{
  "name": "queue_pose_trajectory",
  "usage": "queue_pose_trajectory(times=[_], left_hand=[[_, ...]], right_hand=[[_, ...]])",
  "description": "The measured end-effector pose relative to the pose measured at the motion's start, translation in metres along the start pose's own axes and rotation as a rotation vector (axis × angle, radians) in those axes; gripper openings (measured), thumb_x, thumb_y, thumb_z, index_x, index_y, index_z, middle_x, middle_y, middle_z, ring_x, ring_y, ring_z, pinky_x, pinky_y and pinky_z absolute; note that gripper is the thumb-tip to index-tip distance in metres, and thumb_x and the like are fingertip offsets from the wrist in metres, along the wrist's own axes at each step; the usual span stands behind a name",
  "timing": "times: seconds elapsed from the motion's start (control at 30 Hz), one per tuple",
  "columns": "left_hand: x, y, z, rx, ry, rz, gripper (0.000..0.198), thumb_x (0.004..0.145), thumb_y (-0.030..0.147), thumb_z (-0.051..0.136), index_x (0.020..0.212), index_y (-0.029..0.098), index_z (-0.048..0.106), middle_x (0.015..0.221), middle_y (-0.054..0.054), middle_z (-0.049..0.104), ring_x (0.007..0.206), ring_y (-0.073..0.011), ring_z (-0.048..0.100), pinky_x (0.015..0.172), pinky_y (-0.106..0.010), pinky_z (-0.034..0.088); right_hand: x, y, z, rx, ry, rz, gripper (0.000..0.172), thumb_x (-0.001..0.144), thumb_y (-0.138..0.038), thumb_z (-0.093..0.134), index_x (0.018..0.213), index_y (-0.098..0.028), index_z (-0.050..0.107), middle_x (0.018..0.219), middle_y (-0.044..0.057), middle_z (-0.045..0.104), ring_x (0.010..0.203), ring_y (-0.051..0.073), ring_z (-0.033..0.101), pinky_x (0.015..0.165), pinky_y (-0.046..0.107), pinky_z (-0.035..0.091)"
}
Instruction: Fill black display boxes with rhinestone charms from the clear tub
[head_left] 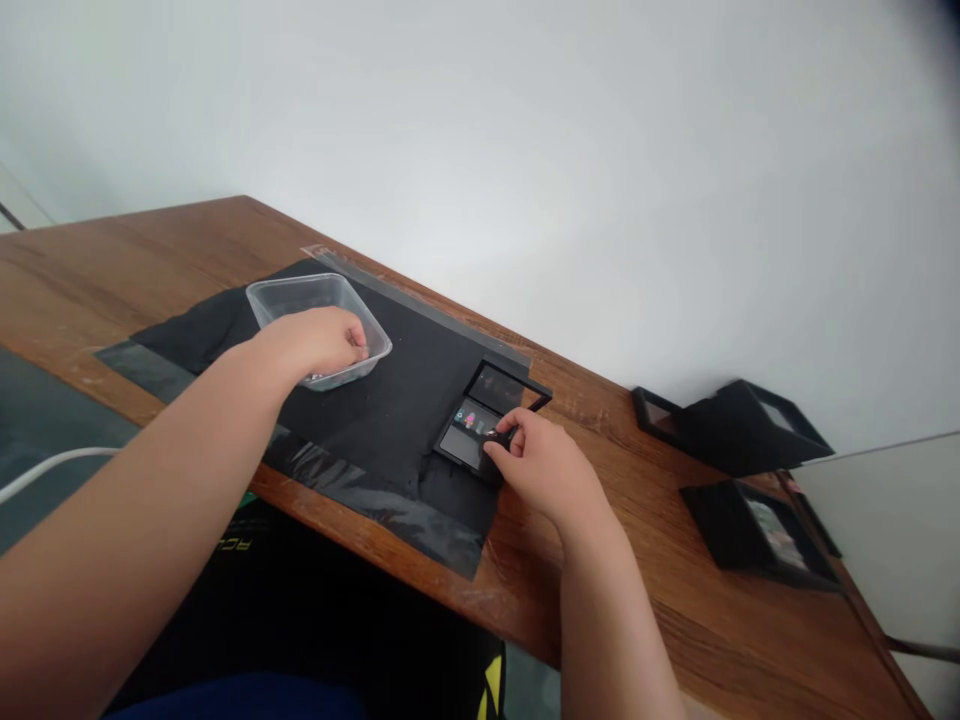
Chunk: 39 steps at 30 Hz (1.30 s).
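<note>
Over the black cloth (390, 400), I am reaching my left hand (319, 340) down into the clear plastic tray (300, 287), fingers curled together onto its floor, though I cannot tell whether they are gripping anything. With my right hand (544, 460), forearm angled across the wooden table (675, 560), I am pinching the near corner of the black display case (480, 420), which is lying open at the cloth's right edge and showing small pink and green pieces inside.
</note>
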<state>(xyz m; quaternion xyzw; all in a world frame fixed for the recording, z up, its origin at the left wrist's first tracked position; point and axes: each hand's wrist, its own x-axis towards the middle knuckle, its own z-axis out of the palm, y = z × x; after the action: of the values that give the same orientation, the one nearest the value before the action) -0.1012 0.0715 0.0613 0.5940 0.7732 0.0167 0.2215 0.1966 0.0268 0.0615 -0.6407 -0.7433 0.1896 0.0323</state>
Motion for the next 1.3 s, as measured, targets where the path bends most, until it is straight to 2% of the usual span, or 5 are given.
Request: queue_pose_trajectory(times=[0.13, 0.4, 0.77, 0.93, 1.3], left_hand=[[-0.005, -0.002, -0.002, -0.025, 0.060, -0.044, 0.032, 0.083, 0.042, 0.057, 0.107, 0.025, 0.071, 0.102, -0.009, 0.077, 0.088, -0.0303, 0.070, 0.075, -0.039, 0.050], [-0.003, -0.011, 0.002, -0.150, 0.235, 0.015, 0.031, 0.087, 0.048, 0.058, 0.107, 0.028, 0.070, 0.109, -0.007, 0.076, 0.095, -0.0294, 0.070, 0.076, -0.038, 0.050], [-0.027, 0.004, 0.006, -0.294, 0.315, 0.120, 0.031, 0.093, 0.042, 0.052, 0.110, 0.018, 0.064, 0.118, -0.008, 0.071, 0.094, -0.0210, 0.063, 0.071, -0.029, 0.043], [-0.031, 0.005, 0.003, -0.382, 0.302, 0.044, 0.030, 0.095, 0.041, 0.050, 0.108, 0.017, 0.064, 0.102, -0.007, 0.074, 0.077, -0.0185, 0.066, 0.065, -0.030, 0.045], [-0.026, -0.004, 0.001, -0.418, 0.337, -0.040, 0.034, 0.092, 0.044, 0.048, 0.111, 0.024, 0.067, 0.111, -0.007, 0.074, 0.089, -0.0284, 0.070, 0.073, -0.037, 0.054]], right_hand=[[0.003, 0.001, 0.002, -0.009, 0.019, 0.024, 0.016, 0.086, -0.034, 0.068, 0.098, -0.024, 0.066, 0.081, 0.001, 0.067, 0.074, 0.018, 0.058, 0.059, 0.028, 0.028], [0.006, 0.006, 0.009, 0.077, 0.013, -0.066, 0.006, 0.089, -0.021, 0.060, 0.092, -0.024, 0.064, 0.073, -0.002, 0.065, 0.068, 0.016, 0.055, 0.059, 0.027, 0.029], [0.009, 0.005, 0.009, 0.031, 0.049, -0.042, 0.008, 0.090, -0.022, 0.058, 0.090, -0.025, 0.065, 0.075, -0.001, 0.065, 0.068, 0.015, 0.054, 0.057, 0.028, 0.026], [0.010, 0.005, 0.010, 0.039, 0.067, -0.061, 0.011, 0.090, -0.021, 0.057, 0.092, -0.025, 0.067, 0.077, -0.001, 0.065, 0.068, 0.015, 0.054, 0.058, 0.027, 0.026], [0.012, 0.007, 0.012, 0.010, 0.098, -0.109, 0.019, 0.089, -0.021, 0.054, 0.091, -0.028, 0.071, 0.072, -0.001, 0.062, 0.062, 0.015, 0.050, 0.056, 0.026, 0.027]])
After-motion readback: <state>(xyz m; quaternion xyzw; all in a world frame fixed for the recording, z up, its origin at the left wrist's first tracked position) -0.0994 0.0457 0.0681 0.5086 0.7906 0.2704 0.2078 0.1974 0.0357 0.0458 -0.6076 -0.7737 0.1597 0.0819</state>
